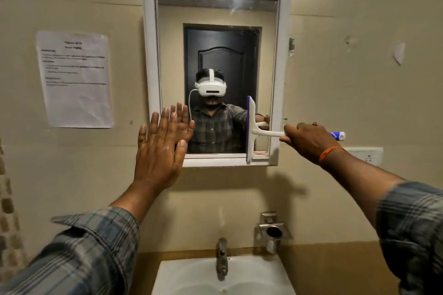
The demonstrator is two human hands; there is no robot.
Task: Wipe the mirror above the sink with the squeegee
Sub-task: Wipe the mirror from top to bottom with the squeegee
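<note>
Squeegee (251,130) gripped by right hand (305,142) on mirror (215,55); left hand (160,148) fingers straight.

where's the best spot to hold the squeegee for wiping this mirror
Grip the white handle, coming from the right. It juts out sideways from the upright blade lying on the mirror, as the right hand holds it.

Bare mirror (215,12) glass above squeegee (251,127); left hand (160,148) over lower-left corner.
</note>
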